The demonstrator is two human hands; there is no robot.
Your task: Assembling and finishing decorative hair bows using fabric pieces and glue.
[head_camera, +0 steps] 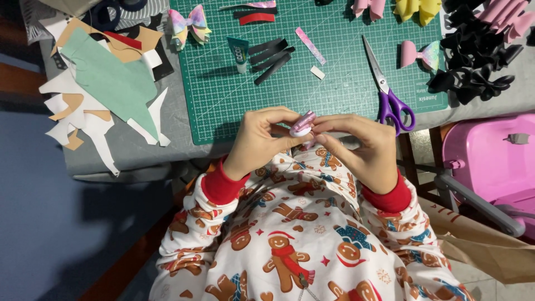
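Head view: the left hand [257, 140] and the right hand [365, 149] meet just in front of the near edge of the green cutting mat [223, 106] on the worktop [128, 150]. Both grips are closed around a small pink glitter bow piece [302, 124] (its underside shows white), pinched between the fingertips of both hands. Purple-handled scissors [390, 95] lie on the mat just beyond the right hand. A glue tube [239, 54] and black strips [271, 58] lie farther back.
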